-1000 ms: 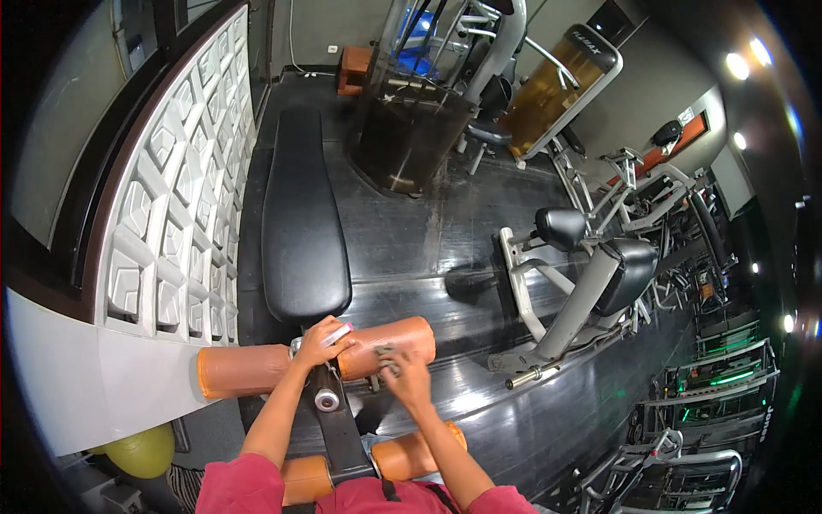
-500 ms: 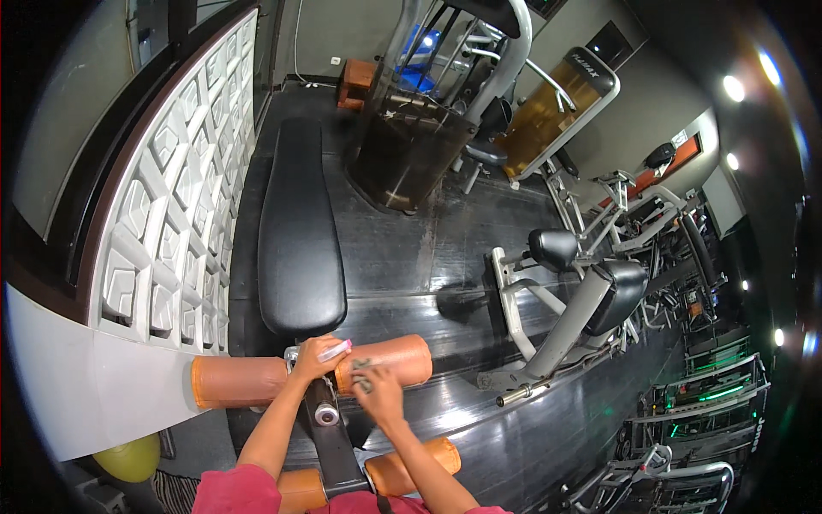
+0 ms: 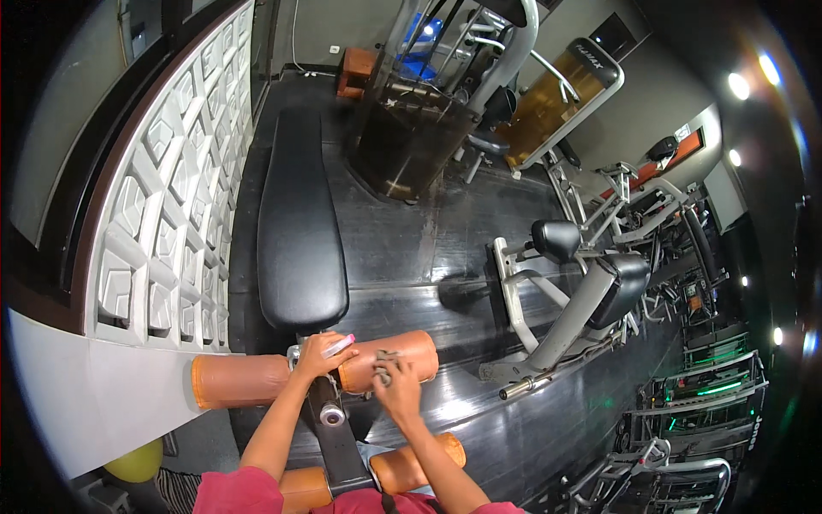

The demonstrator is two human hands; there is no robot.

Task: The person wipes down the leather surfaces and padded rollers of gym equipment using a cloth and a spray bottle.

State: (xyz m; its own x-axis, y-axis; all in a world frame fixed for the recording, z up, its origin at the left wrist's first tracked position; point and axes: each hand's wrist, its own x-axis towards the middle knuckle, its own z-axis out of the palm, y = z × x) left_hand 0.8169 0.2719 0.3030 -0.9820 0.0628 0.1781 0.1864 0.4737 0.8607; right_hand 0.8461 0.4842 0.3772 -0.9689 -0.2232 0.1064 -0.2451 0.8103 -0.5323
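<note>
My right hand, closed on the cloth, moved to the roller's middle, covering more; left hand grips a bottle beside its inner end.

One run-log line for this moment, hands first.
left hand: holds pink-tipped white container | right hand: holds crumpled cloth against orange roller pad | nearby: black padded bench
</note>
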